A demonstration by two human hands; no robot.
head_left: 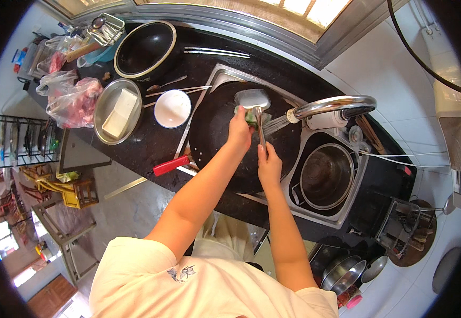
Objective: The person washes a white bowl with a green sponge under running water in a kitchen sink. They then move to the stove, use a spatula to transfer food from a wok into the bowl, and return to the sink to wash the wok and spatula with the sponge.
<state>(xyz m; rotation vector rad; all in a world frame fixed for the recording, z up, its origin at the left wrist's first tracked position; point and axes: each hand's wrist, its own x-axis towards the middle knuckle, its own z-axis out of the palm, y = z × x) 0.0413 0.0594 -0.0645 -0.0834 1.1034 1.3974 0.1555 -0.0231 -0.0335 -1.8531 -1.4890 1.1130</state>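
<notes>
My right hand (268,167) is closed round the lower end of the metal spatula's (254,100) handle, which runs straight up and away from my fingers to the flat, shiny blade. My left hand (239,130) sits nearer the blade, fingers pinched on a green scrub pad (251,118) pressed against the handle just below it. Water from the tap (332,106) falls beside them, over the dark wok (214,132) in the sink.
</notes>
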